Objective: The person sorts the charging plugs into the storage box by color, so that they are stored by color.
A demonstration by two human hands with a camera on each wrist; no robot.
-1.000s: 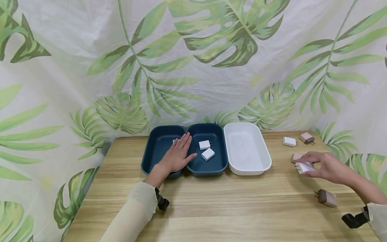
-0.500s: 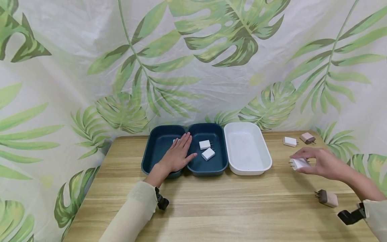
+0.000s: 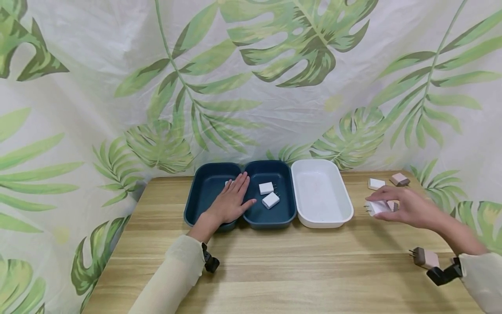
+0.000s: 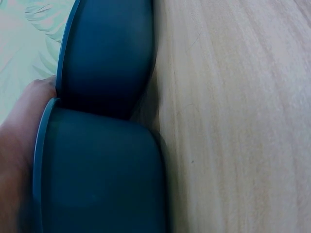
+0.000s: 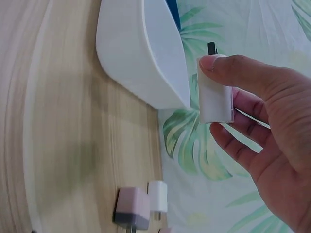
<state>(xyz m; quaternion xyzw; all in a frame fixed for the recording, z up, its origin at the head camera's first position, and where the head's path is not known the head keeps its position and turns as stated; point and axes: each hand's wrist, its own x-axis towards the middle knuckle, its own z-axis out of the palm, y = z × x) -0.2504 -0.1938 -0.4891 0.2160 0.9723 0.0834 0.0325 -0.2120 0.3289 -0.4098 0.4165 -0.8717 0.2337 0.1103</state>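
My right hand (image 3: 413, 207) pinches a white plug-in phone charger (image 3: 378, 208) between thumb and fingers, its prongs pointing left. It is held above the table, to the right of the white tray (image 3: 347, 205). In the right wrist view the thumb lies across the charger's prong end. My left hand (image 3: 228, 203) lies with straight fingers over the adjoining rims of the left blue tray (image 3: 188, 205) and the middle blue tray (image 3: 270, 225). Two white chargers (image 3: 270, 200) lie in the middle tray. Another white charger (image 3: 227, 183) in the left tray is partly hidden by my fingers.
On the table's right side are a white charger (image 3: 376, 183), a pink-and-brown charger (image 3: 399, 179) and another pink-and-brown one (image 3: 429, 258) nearer the front. One more pinkish charger is mostly behind my right hand. A leaf-patterned cloth (image 3: 219, 117) hangs behind the table (image 3: 298, 270).
My right hand has lifted the white charger and carried it left, towards the white tray, away from the pinkish charger it was beside. My left hand has stayed in place.
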